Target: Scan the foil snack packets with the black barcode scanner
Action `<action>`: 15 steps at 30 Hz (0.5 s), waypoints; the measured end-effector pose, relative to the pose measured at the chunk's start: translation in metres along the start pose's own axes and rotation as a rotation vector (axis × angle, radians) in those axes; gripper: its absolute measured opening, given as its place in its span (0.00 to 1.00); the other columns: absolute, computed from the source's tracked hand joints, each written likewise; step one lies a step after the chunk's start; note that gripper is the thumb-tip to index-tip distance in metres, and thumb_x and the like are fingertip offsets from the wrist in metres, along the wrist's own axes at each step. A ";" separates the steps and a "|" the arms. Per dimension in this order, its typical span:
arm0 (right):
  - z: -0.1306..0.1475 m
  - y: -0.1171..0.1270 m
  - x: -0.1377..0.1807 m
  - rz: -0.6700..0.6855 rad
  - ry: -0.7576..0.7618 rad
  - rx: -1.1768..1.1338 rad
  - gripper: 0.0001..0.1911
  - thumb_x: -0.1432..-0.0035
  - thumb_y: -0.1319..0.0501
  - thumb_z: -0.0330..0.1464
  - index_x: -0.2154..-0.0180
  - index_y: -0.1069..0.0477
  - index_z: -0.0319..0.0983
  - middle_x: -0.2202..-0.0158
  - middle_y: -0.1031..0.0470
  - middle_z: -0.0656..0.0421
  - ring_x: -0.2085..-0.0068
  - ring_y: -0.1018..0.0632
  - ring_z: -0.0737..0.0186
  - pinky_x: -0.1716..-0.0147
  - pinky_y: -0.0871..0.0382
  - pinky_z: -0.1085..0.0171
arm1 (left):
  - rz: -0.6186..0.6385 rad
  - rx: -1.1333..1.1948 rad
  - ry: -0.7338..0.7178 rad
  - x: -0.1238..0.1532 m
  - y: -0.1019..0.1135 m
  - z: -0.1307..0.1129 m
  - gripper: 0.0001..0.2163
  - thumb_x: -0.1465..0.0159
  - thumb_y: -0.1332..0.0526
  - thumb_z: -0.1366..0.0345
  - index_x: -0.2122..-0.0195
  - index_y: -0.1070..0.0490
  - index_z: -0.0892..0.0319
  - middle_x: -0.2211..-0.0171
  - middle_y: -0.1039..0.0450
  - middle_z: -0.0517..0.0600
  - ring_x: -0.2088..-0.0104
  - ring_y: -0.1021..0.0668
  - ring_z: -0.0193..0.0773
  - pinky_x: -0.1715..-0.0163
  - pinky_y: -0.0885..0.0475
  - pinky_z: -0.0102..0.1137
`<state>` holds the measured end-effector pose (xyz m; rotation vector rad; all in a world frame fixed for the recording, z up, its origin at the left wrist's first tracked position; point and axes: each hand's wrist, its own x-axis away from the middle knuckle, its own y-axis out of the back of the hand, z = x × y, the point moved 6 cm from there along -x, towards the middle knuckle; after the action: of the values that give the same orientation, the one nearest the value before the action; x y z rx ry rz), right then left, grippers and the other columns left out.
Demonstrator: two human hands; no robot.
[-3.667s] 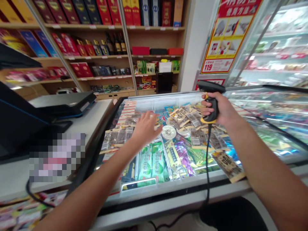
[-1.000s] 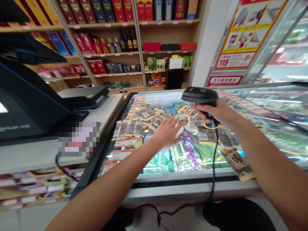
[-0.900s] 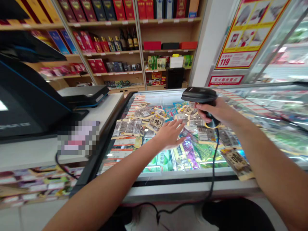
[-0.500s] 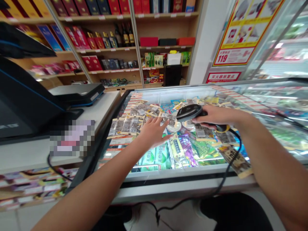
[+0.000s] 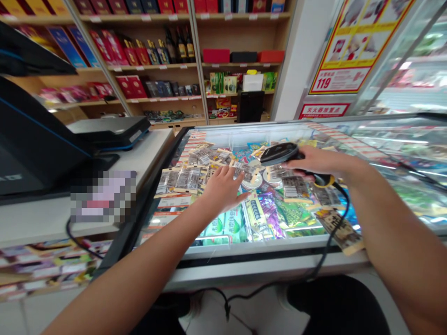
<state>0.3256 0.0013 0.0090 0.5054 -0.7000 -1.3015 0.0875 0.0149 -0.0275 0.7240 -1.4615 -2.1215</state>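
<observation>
My right hand [image 5: 316, 162] grips a black barcode scanner [image 5: 278, 153] with a yellow ring at its handle. The scanner's head points left and down over a pile of small flat snack packets [image 5: 206, 163] lying on the glass lid of a chest freezer [image 5: 244, 251]. My left hand [image 5: 223, 188] lies flat on the lid with its fingers spread, fingertips touching one packet [image 5: 246, 171] just below the scanner's head. The scanner's black cable [image 5: 328, 246] hangs down over the freezer's front edge.
A black till screen [image 5: 31, 139] stands on the white counter [image 5: 146, 153] at the left. More packets [image 5: 337, 228] lie at the lid's front right. Wooden shelves [image 5: 167, 70] with boxes and bottles fill the back wall. A second glass freezer [image 5: 412, 153] adjoins on the right.
My right hand has tilted the scanner from upright to flat and lowered it to the left over the packets. My left hand has slid left and settled beside the scanner's head.
</observation>
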 end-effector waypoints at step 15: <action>-0.009 0.021 0.003 -0.188 -0.098 -0.176 0.22 0.38 0.34 0.46 0.77 0.35 0.40 0.82 0.31 0.58 0.82 0.31 0.66 0.83 0.38 0.66 | -0.108 0.229 -0.340 -0.028 0.016 -0.086 0.33 0.26 0.55 0.44 0.30 0.42 0.65 0.27 0.47 0.65 0.31 0.36 0.55 0.36 0.38 0.45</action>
<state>0.3467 0.0020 0.0183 0.3727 -0.6231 -1.5579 0.1664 -0.0328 -0.0337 0.5488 -1.9073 -2.2652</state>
